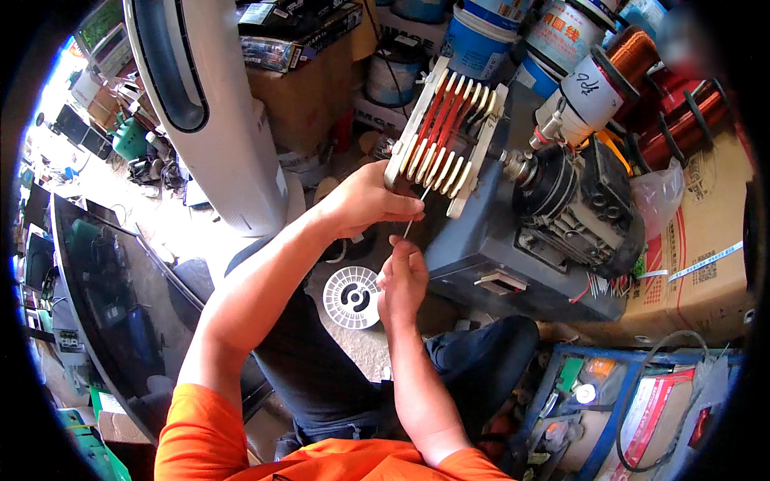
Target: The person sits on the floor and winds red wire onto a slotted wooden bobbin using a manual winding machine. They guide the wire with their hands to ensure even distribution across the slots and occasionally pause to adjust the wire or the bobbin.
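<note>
The winding frame [416,122] sits out past the left edge of the case [480,264], tilted, with two pale side bars and a row of cream slats across them. Red strands [441,120] run between the slats. A thin pale strand [410,228] slants down from the frame's lower end.

The right hand [403,280] is below the frame, pinching the low end of the pale strand between thumb and finger. The left hand [369,199] is at the frame's lower left corner, fingers bent, thumb tip just beside the strand; whether it grips the strand or the frame, I cannot tell.

A shaft [520,167] joins the frame's right side to the dark motor [581,208], which stands toward the right edge of the case. Loose wires [605,284] hang at the case's near right corner.

To the right are a plastic bag [662,196], a carton [698,256] and spools of copper wire [630,60]; behind stand blue and white buckets [479,48]. On the floor between the knees and the case lies a round white grille [351,321]. A blue crate [553,385] of small parts is at lower right.
</note>
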Motion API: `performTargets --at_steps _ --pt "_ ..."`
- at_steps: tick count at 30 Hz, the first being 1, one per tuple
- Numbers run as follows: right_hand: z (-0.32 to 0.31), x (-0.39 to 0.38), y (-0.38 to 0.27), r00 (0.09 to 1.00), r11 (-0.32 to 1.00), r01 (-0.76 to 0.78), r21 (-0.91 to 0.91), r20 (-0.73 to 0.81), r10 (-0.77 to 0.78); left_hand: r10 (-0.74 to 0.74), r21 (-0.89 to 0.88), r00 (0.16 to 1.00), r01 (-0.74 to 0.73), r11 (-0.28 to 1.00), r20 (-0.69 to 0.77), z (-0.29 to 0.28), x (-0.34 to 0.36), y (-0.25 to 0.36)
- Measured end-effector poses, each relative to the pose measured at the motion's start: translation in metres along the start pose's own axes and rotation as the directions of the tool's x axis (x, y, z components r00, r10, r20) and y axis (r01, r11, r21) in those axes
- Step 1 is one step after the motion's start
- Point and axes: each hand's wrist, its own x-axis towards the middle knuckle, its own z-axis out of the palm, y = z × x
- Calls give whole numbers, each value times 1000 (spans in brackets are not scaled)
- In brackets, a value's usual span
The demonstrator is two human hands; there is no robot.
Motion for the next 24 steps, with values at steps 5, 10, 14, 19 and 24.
performTargets --at_steps 5,10,14,19,24 --pt "8 5 -9 968 968 244 -51 71 -240 45 85 999 -43 995 -28 2 4 -5" --pt "17 12 -31 981 982 191 10 21 -191 11 -16 998 -13 1000 -64 5 3 -2" --pt "27 12 -36 977 977 208 -39 -33 -209 21 -29 997 -23 999 -74 8 2 -4" --pt "30 10 -29 974 979 190 -73 -115 -198 101 133 960 -67 989 -263 25 -12 -6" --pt "27 11 -24 971 974 221 -43 -84 -224 168 195 944 -115 974 -283 24 -13 -14"
